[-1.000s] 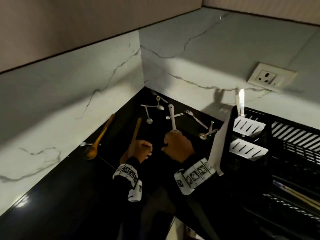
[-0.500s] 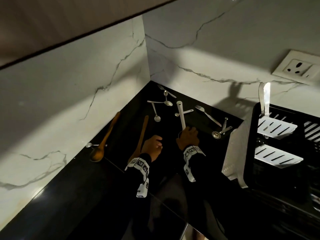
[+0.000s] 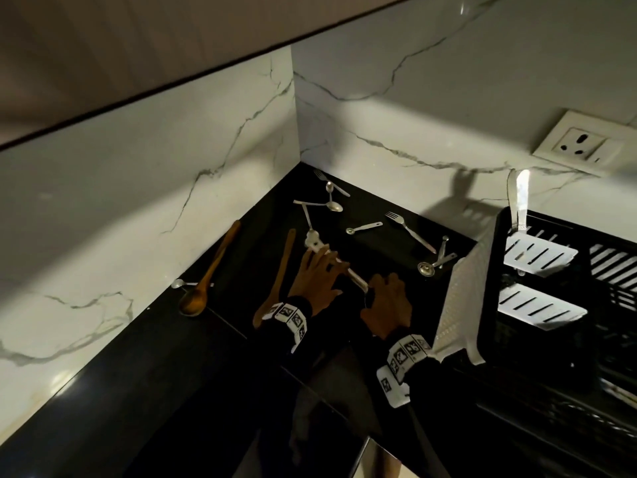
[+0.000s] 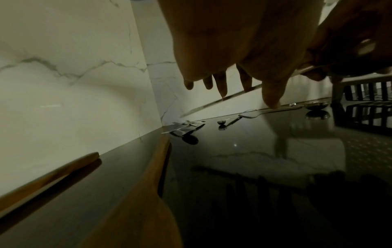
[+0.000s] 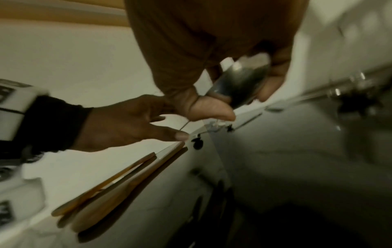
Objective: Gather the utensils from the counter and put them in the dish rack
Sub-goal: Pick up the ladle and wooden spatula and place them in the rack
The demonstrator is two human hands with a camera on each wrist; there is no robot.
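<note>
My right hand (image 3: 384, 298) grips the bowl end of a long metal spoon with a white handle (image 3: 331, 260), held just above the black counter (image 3: 379, 246). In the right wrist view the shiny bowl (image 5: 239, 83) sits between thumb and curled fingers. My left hand (image 3: 322, 270) lies over the handle with straight, spread fingers (image 4: 220, 83) touching it. Still on the counter are a wooden spoon (image 3: 206, 270), a wooden spatula (image 3: 281, 270), a fork (image 3: 410, 231) and several small steel spoons (image 3: 332, 205). The black dish rack (image 3: 496, 270) stands at the right.
A white perforated mat (image 3: 458, 305) leans on the rack's left side. Two white slotted spatulas (image 3: 537, 251) and a white utensil (image 3: 518, 198) sit in the rack. Marble walls meet in the corner behind the counter. A wall socket (image 3: 582, 143) is above the rack.
The white-handled spoon has been lifted off the counter and swung so that its handle points left. My left hand has opened and moved onto the handle. The right hand has pulled back.
</note>
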